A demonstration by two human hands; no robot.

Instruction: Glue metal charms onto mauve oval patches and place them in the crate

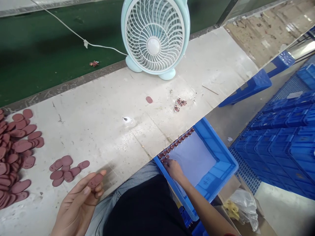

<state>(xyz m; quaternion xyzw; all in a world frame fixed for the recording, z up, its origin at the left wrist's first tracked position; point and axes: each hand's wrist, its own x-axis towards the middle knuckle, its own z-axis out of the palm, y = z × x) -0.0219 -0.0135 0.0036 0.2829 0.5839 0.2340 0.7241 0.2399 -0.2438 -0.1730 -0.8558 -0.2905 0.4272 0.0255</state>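
Between the thumb and fingers of my left hand is a flat reddish-brown oval piece, held near the table's front edge. Several similar pieces lie loose just beyond it, and a big pile of them spreads along the far left. My right hand reaches into a blue plastic crate at the right. Its fingertips are closed at the end of a row of small dark red parts along the crate's inner edge. Whatever those fingertips grip is too small to make out.
A light blue fan stands at the table's back. A small white bottle, one lone oval piece and small shiny red bits lie mid-table. Stacked blue crates and a cardboard box with plastic bags are at right.
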